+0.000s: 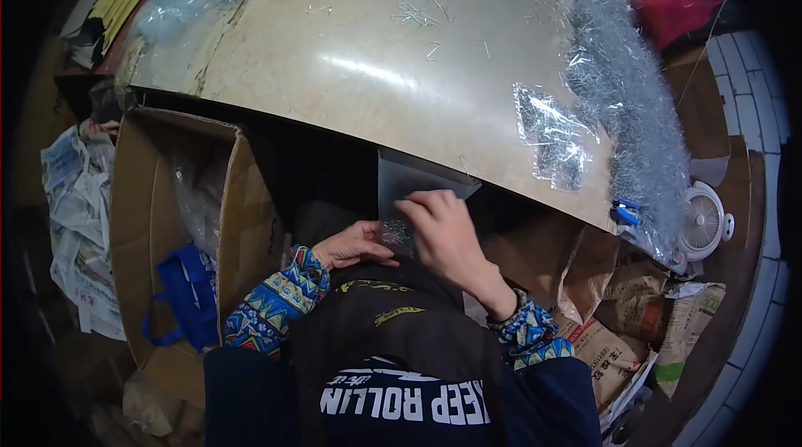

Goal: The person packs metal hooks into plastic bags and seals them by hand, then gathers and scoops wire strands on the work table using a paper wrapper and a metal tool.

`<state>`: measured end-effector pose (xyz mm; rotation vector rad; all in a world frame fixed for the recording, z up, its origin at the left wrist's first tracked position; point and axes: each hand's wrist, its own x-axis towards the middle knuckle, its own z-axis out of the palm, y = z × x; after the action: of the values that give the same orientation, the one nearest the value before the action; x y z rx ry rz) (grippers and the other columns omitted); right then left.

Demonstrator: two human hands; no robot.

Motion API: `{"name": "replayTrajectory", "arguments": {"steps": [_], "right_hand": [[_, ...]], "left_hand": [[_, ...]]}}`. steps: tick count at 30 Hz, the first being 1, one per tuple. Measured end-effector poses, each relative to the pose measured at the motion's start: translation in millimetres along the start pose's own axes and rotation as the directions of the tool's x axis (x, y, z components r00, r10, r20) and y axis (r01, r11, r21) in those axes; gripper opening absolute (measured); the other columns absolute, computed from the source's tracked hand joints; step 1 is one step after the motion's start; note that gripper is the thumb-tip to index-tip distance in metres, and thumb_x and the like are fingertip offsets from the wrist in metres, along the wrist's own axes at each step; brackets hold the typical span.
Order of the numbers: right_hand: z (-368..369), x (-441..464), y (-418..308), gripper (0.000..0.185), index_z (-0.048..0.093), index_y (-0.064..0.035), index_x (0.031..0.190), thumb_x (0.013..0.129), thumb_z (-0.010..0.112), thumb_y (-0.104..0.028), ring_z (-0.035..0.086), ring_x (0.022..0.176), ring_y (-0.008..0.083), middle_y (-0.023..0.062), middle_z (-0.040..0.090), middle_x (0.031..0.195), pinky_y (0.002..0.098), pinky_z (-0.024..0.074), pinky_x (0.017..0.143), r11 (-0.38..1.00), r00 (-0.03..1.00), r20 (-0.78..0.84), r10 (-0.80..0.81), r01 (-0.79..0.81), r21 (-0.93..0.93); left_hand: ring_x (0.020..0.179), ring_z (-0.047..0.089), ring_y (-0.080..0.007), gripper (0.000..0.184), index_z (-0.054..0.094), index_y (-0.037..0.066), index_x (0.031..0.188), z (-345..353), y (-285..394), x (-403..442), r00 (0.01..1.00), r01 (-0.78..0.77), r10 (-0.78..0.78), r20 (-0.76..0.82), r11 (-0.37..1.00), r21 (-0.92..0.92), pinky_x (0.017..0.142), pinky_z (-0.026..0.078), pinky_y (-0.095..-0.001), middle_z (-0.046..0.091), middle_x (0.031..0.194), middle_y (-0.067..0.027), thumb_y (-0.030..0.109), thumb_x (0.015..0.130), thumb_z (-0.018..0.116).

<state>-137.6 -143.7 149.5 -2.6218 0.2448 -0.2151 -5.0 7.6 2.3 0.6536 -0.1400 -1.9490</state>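
Note:
In my lap, below the table edge, is a clear plastic bag (396,232) with small shiny wire pieces in its lower part. My left hand (357,245) pinches the bag's left side, thumb and fingers together. Over the bag's right side, my right hand (447,234) has its fingers curled inward. Whatever its fingertips hold is hidden. Behind the hands a translucent plastic sheet or bag (409,175) hangs at the table's edge. A single bent wire hook (465,165) lies on that edge.
On the table (276,71) lie scattered wire hooks (413,12), filled clear packets (551,138) and a long heap of packets (622,104). A cardboard box (134,221) with a blue bag (188,297) stands left. At right are a white fan (702,221) and brown sacks (610,355).

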Motion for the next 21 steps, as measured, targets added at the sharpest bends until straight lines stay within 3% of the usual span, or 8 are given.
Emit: {"name": "replayTrajectory", "arguments": {"steps": [1, 3, 4, 7, 11, 17, 19, 21], "right_hand": [[7, -3, 1, 0.035, 0.063, -0.0019, 0.107, 0.072, 0.063, -0.001, 0.054, 0.091, 0.0282, 0.0118, 0.058, 0.098, 0.0383, 0.0427, 0.079, 0.999, 0.999, -0.022, -0.028, 0.027, -0.035], [26, -24, 6, 0.041, 0.061, -0.0009, 0.116, 0.076, 0.064, -0.005, 0.056, 0.100, 0.0303, 0.0144, 0.060, 0.111, 0.0391, 0.0441, 0.084, 0.994, 0.936, 0.342, -0.078, 0.045, 0.104], [25, -25, 7, 0.039, 0.061, -0.0018, 0.116, 0.078, 0.064, -0.005, 0.057, 0.102, 0.0304, 0.0143, 0.061, 0.114, 0.0392, 0.0444, 0.085, 0.984, 0.963, 0.260, -0.068, 0.021, 0.177], [-3, -15, 7, 0.034, 0.062, -0.0040, 0.117, 0.083, 0.064, -0.007, 0.059, 0.106, 0.0304, 0.0133, 0.063, 0.118, 0.0386, 0.0454, 0.087, 0.950, 0.994, 0.087, 0.062, -0.086, 0.302], [-22, -20, 14, 0.041, 0.059, -0.0011, 0.121, 0.086, 0.068, -0.020, 0.059, 0.101, 0.0310, 0.0139, 0.062, 0.115, 0.0383, 0.0470, 0.084, 0.959, 0.989, 0.123, 0.083, -0.112, 0.259], [-18, 6, -8, 0.061, 0.053, 0.0019, 0.125, 0.080, 0.074, -0.033, 0.058, 0.095, 0.0345, 0.0178, 0.062, 0.107, 0.0394, 0.0492, 0.079, 0.983, 0.999, 0.028, 0.036, -0.041, 0.178], [6, 16, -7, 0.038, 0.056, -0.0016, 0.106, 0.085, 0.069, -0.030, 0.061, 0.077, 0.0326, 0.0135, 0.059, 0.087, 0.0395, 0.0494, 0.063, 0.996, 1.000, 0.018, 0.013, -0.014, 0.086], [3, 25, -1, 0.022, 0.058, -0.0034, 0.097, 0.087, 0.068, -0.021, 0.062, 0.066, 0.0313, 0.0125, 0.060, 0.078, 0.0378, 0.0484, 0.055, 0.996, 0.999, 0.031, -0.015, 0.012, 0.086]], "left_hand": [[0.115, 0.060, -0.0219, 0.040, 0.055, 0.001, 0.125, -3, -1, 2, 1.000, 0.010, -0.011, 0.012, 1.000, 0.013, 0.098, 0.052, -0.0425, 0.062, 0.122, -0.0119, -0.008, 0.086, 0.062], [0.115, 0.060, -0.0223, 0.044, 0.054, 0.001, 0.128, -24, -10, 6, 0.999, 0.031, -0.034, 0.014, 0.987, 0.158, 0.097, 0.053, -0.0427, 0.061, 0.123, -0.0126, -0.008, 0.085, 0.063], [0.115, 0.060, -0.0225, 0.046, 0.053, 0.001, 0.129, -35, -15, 7, 0.999, 0.038, -0.041, 0.009, 0.973, 0.226, 0.096, 0.053, -0.0428, 0.061, 0.123, -0.0130, -0.007, 0.085, 0.063], [0.107, 0.063, -0.0195, 0.052, 0.051, -0.001, 0.134, -4, 4, -12, 0.995, 0.088, -0.091, 0.038, 0.993, 0.076, 0.093, 0.055, -0.0354, 0.060, 0.125, -0.0121, -0.004, 0.085, 0.066], [0.110, 0.062, -0.0199, 0.055, 0.050, -0.002, 0.136, -3, 6, -36, 0.999, 0.020, -0.021, 0.034, 1.000, 0.021, 0.092, 0.056, -0.0355, 0.058, 0.130, -0.0136, -0.001, 0.084, 0.069], [0.094, 0.067, -0.0173, 0.040, 0.061, -0.004, 0.120, 24, 30, -45, 0.981, -0.055, 0.122, -0.150, 0.922, 0.383, 0.086, 0.056, -0.0298, 0.068, 0.107, -0.0112, -0.001, 0.081, 0.071], [0.090, 0.067, -0.0163, 0.031, 0.066, -0.005, 0.111, 41, 51, -33, 0.971, -0.109, 0.213, -0.111, 0.801, 0.589, 0.084, 0.056, -0.0290, 0.070, 0.098, -0.0104, -0.001, 0.082, 0.071], [0.094, 0.068, -0.0200, 0.025, 0.065, -0.006, 0.108, 69, 77, -35, 0.979, -0.067, 0.150, -0.139, 0.877, 0.475, 0.081, 0.058, -0.0335, 0.069, 0.098, -0.0134, 0.001, 0.084, 0.069]]}}
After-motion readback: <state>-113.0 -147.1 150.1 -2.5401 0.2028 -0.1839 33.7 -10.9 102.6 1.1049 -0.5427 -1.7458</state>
